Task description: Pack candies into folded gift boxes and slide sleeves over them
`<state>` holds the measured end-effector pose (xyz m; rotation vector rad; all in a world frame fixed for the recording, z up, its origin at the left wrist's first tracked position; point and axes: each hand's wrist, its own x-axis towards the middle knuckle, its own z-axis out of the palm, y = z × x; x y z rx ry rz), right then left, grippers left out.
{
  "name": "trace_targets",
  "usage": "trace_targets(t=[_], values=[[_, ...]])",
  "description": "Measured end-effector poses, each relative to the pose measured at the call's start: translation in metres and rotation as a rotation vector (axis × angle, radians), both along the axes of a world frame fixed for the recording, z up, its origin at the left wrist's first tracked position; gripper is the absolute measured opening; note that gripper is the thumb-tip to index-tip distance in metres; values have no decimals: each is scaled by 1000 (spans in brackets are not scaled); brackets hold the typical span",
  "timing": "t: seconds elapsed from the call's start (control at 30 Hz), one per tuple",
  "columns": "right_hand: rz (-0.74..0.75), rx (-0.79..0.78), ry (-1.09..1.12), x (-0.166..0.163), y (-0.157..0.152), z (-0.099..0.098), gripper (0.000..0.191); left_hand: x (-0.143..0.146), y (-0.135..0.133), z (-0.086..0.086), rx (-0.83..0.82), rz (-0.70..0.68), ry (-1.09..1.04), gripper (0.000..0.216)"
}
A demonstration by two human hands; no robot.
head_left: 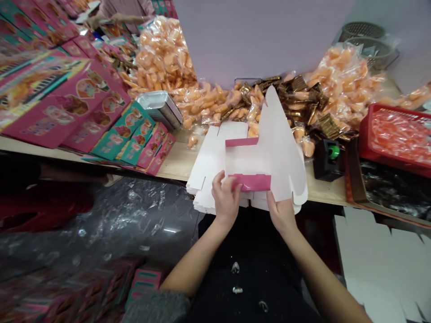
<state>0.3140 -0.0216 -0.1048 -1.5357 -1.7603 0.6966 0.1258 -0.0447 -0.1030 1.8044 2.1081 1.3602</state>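
Note:
A flat cardboard box blank, white inside and pink outside, lies at the table's near edge on a stack of similar blanks. Its pink near flap is folded up, and another pink flap stands up behind it. My left hand grips the left end of the near flap, fingers curled over it. My right hand holds the blank's near edge at the right, under a raised white panel.
Pink and teal printed boxes are stacked at the left. Bags of orange sweets and gold-wrapped sweets are heaped behind. A foil tray, a black tape dispenser and a red crate stand nearby. Another person's hand works at the far left.

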Motion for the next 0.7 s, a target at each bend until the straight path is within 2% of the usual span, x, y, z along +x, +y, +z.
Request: trace_targets(t=[0.1, 0.17, 0.2, 0.27, 0.33, 0.4, 0.47, 0.53, 0.6, 0.7], values=[[-100, 91, -87, -3, 2, -8, 55, -14, 1, 6, 7, -230, 420, 27], [-83, 87, -220, 1, -5, 1, 46, -26, 5, 16, -48, -386, 582, 28], [-20, 70, -272, 3, -13, 9, 43, -31, 8, 22, -102, -441, 633, 24], [195, 74, -286, -2, -31, 29, 39, -36, 19, 35, -268, -556, 711, 19], [379, 184, -280, -19, -43, 48, 31, -35, 32, 46, -448, -689, 753, 20], [392, 258, -432, -42, -39, 61, 29, -33, 45, 53, -563, -782, 764, 19], [372, 130, -705, -63, -18, 68, 31, -30, 56, 58, -601, -816, 766, 16], [421, -49, -880, -74, 8, 69, 30, -28, 63, 59, -622, -811, 778, 15], [504, -119, -919, -75, 28, 68, 29, -26, 67, 60, -653, -794, 789, 17], [589, -132, -886, -65, 37, 68, 28, -26, 69, 65, -707, -799, 806, 22]])
